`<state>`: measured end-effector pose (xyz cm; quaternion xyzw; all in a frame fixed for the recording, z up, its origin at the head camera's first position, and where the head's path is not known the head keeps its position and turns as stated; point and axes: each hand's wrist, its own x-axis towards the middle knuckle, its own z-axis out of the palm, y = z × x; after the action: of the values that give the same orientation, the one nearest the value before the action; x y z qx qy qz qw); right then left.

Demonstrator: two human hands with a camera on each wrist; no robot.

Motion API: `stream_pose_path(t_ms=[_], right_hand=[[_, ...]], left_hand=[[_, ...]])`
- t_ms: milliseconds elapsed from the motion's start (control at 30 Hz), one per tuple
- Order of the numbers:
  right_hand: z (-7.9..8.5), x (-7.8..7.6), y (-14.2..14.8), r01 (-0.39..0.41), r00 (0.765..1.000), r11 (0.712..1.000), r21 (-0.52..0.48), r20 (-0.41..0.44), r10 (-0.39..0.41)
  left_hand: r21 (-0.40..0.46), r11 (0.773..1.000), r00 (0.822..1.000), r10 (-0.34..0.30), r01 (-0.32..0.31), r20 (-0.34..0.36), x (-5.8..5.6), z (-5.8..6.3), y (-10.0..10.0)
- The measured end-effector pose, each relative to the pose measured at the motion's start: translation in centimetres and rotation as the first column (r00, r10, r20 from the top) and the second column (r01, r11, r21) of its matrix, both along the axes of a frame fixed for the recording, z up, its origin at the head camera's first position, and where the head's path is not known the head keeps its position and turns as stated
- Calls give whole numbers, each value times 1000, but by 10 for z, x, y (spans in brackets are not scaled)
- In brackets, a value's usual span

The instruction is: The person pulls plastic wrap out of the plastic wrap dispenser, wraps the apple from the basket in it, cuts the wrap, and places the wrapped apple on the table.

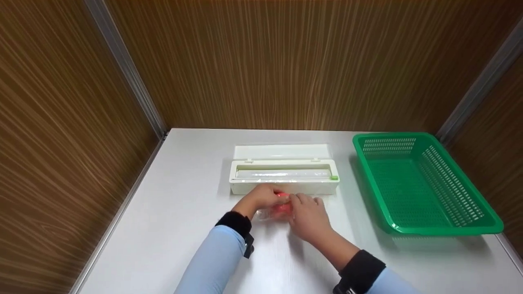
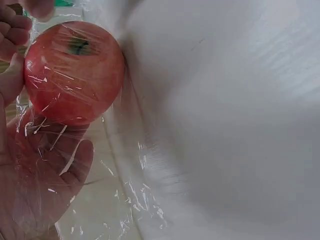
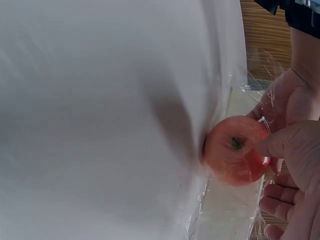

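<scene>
A red apple with a green stem hollow lies under clear cling film at the front of the white cling film dispenser. My left hand holds the apple from the left; the left wrist view shows its fingers under the apple, behind the film. From the right, my right hand works at the film. Its thumb lies on the wrapped apple and its fingers curl by the film's edge, as the right wrist view shows. In the head view, the hands hide much of the apple.
The dispenser's lid is folded back, and a film roll lies inside. A green slider sits at its right end. On the right of the white table stands a green basket. Wood-grain panels enclose the table.
</scene>
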<state>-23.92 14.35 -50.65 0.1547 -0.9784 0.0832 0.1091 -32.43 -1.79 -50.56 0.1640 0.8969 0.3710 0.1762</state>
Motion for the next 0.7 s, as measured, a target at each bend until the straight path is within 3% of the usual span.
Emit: stream_pose_path(t_ms=[100,267,333,400,433,467,533,567,600,633,667,700], right_hand=[[-8,-4,-4,-6,1000,999,-39,27,7],[-16,-14,-2,12,996,989,-149,85,1],[-16,-17,1,28,993,979,-199,116,-5],[-15,-20,3,45,990,968,-246,139,-10],[-15,-22,4,53,989,963,-266,150,-13],[-15,-23,5,58,988,959,-279,157,-14],[-15,-25,6,62,987,954,-295,160,-14],[-15,-26,7,60,987,953,-298,160,-12],[-15,-27,7,59,987,953,-296,162,-11],[-15,-27,7,60,986,953,-296,168,-10],[-16,-28,8,60,984,954,-294,175,-8],[-16,-28,8,61,983,954,-293,182,-7]], left_hand=[[-2,1000,1000,12,-12,5,-1,-1,-3],[82,994,997,75,-76,14,3,-7,-7],[91,991,994,101,-97,-49,7,-9,-6],[40,996,974,87,-80,-208,12,-11,-5],[-8,997,948,64,-71,-312,14,-11,-3],[-69,995,905,34,-70,-424,17,-12,-1],[-212,973,784,-62,-91,-618,23,-11,3],[-270,958,728,-114,-100,-676,25,-11,6],[-320,941,684,-163,-109,-711,28,-11,8],[-360,926,664,-200,-112,-720,30,-11,10],[-393,913,656,-230,-109,-718,32,-10,13],[-420,902,661,-255,-100,-705,34,-9,15]])
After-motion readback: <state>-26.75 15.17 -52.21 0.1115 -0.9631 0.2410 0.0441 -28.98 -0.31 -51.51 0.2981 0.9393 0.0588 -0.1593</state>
